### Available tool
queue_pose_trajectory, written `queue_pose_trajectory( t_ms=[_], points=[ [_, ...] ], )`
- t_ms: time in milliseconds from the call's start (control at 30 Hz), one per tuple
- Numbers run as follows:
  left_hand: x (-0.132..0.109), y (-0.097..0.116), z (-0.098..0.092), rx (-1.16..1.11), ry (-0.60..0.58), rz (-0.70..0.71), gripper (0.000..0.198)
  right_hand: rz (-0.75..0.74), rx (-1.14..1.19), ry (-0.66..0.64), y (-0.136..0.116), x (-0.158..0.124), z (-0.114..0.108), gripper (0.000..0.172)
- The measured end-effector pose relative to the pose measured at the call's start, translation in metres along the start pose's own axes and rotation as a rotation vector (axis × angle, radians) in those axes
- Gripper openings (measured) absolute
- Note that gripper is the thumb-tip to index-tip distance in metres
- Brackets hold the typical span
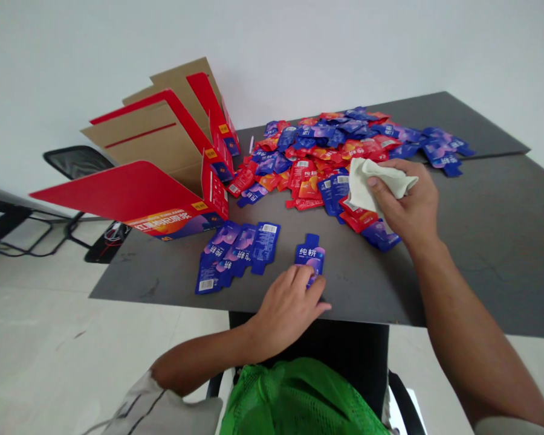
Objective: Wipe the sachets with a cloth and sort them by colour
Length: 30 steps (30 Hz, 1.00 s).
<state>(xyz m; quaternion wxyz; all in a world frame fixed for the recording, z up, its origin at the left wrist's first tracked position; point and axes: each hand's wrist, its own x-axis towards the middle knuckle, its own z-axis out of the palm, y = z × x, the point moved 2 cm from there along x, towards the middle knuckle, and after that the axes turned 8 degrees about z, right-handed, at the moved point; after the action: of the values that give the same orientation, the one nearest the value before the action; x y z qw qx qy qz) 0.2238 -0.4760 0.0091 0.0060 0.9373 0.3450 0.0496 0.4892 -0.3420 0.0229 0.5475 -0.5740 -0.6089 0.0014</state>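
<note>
My left hand (286, 308) rests near the front edge of the dark table (489, 241), fingers curled onto the lower end of a single blue pouch (309, 254) lying flat. My right hand (408, 202) is closed on a crumpled white cloth (372, 181), held over the near edge of a big heap of blue, red and orange pouches (335, 151). A short row of three overlapping blue pouches (236, 254) lies left of the single one.
An open red and brown cardboard box (163, 163) with raised flaps stands at the table's left end. A black chair (77, 160) is behind it. A green mesh bag (294, 399) sits in my lap below the table edge.
</note>
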Motion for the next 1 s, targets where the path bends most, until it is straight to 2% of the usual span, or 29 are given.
queue_pose_trajectory(
  t_ms=[67,200,333,433,533,567,633,700,767,900,1000],
  points=[
    [-0.006,0.008,0.007,0.016,0.011,0.071,0.048,0.003,0.001,-0.024,0.001,-0.001,0.002,0.039],
    [-0.017,0.013,0.013,0.112,0.000,0.138,0.045,0.006,0.010,-0.082,-0.001,-0.003,0.006,0.042],
    [-0.030,0.020,0.011,0.203,-0.003,0.179,0.047,0.003,-0.024,-0.200,-0.021,-0.004,0.005,0.040],
    [-0.038,0.025,0.011,0.243,-0.011,0.203,0.049,-0.106,0.000,-0.398,-0.053,-0.023,0.006,0.038],
    [-0.042,0.027,0.012,0.246,-0.034,0.198,0.045,-0.340,0.041,-0.724,-0.082,-0.064,0.012,0.038],
    [-0.042,0.026,0.012,0.245,-0.044,0.190,0.043,-0.432,0.030,-0.813,-0.086,-0.079,0.015,0.037],
    [-0.042,0.025,0.014,0.247,-0.053,0.187,0.040,-0.569,-0.023,-0.903,-0.087,-0.103,0.021,0.038],
    [-0.041,0.024,0.015,0.249,-0.040,0.205,0.039,-0.611,-0.094,-0.899,-0.079,-0.111,0.029,0.041],
    [-0.041,0.023,0.016,0.250,-0.031,0.228,0.040,-0.598,-0.151,-0.877,-0.068,-0.104,0.039,0.047],
    [-0.042,0.024,0.019,0.262,-0.052,0.223,0.041,-0.572,-0.279,-0.818,-0.050,-0.065,0.059,0.049],
    [-0.042,0.027,0.020,0.265,-0.039,0.202,0.040,-0.536,-0.346,-0.686,-0.054,-0.044,0.058,0.043]
  ],
)
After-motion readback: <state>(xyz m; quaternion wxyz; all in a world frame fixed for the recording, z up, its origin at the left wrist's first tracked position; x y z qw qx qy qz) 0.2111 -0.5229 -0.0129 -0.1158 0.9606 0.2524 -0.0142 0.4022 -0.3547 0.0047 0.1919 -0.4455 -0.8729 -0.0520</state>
